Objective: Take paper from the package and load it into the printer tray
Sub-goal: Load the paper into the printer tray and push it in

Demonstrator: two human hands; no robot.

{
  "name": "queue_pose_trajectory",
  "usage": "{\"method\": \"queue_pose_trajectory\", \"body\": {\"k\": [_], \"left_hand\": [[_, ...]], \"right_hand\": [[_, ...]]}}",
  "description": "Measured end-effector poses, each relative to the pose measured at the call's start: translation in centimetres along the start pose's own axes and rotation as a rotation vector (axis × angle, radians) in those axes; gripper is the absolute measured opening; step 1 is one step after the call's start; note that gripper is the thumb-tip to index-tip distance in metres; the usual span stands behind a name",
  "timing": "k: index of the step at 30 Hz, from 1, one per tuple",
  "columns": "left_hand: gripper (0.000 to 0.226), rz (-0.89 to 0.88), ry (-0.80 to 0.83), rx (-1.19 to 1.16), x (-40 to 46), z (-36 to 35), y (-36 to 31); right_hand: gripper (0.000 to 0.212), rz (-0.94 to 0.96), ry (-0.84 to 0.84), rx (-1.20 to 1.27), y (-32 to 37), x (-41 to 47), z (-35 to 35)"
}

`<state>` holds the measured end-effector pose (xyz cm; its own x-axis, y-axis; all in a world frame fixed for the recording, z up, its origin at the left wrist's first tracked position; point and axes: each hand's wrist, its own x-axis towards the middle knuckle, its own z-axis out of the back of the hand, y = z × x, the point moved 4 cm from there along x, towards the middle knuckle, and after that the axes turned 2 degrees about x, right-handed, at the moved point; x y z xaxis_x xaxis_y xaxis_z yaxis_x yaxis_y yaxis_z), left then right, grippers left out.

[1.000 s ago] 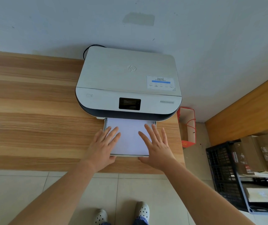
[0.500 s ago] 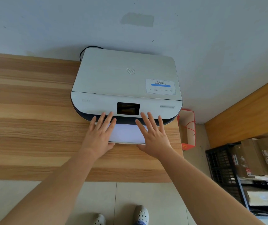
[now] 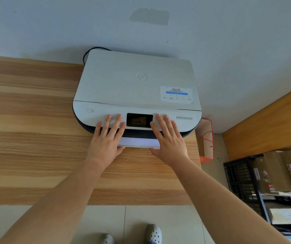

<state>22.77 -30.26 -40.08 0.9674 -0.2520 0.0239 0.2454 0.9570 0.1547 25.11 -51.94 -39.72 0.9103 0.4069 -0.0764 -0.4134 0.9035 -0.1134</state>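
Paper (image 3: 138, 142) shows only as a narrow white strip in the tray (image 3: 137, 146), which sticks out a little from under the printer's dark front. Largest around it is the pale wall (image 3: 229, 32) behind, with a grey patch (image 3: 149, 16) above the printer. Next the wood-grain tabletop (image 3: 26, 129) runs left to right, ending just past the printer's right side; below it lies the tiled floor (image 3: 53, 224). A white printer (image 3: 136, 88) sits at the back of the tabletop against the wall, a black cable (image 3: 86, 55) curling out at its rear left corner, a label (image 3: 176, 94) on its lid and a dark screen (image 3: 139, 120) in its front panel. To the right, on the floor, a black crate (image 3: 238, 180) holds cardboard boxes (image 3: 273, 171), and a red-and-white bag (image 3: 206, 138) stands between the tabletop's end and the wall. Both hands lie flat and spread, gripping nothing: the left hand (image 3: 107, 143) left of the screen, the right hand (image 3: 169, 141) right of it, fingers over the front panel, palms covering the tray's corners. Two white shoes (image 3: 153, 234) show at the bottom edge.
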Motion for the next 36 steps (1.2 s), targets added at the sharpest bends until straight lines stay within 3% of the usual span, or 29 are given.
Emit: {"method": "queue_pose_trajectory", "body": {"k": [6, 13, 25, 31, 36], "left_hand": [[0.075, -0.009, -0.04, 0.017, 0.9, 0.1, 0.0], [0.09, 0.021, -0.087, 0.006, 1.3, -0.2, 0.0], [0.085, 0.067, -0.122, 0.02, 1.9, -0.9, -0.5], [0.084, 0.074, -0.113, 0.032, 1.8, -1.0, -0.6], [0.083, 0.075, -0.026, -0.022, 1.6, 0.3, -0.7]], "right_hand": [[0.094, -0.017, -0.098, 0.006, 0.2, 0.4, -0.6], [0.1, -0.021, -0.113, -0.004, -0.2, 0.9, -0.8], [0.096, 0.012, -0.335, 0.01, -0.4, 1.5, -1.0], [0.107, -0.005, -0.285, -0.05, 0.0, 1.6, -1.4], [0.102, -0.022, -0.163, -0.002, 0.1, 0.9, -0.7]]}}
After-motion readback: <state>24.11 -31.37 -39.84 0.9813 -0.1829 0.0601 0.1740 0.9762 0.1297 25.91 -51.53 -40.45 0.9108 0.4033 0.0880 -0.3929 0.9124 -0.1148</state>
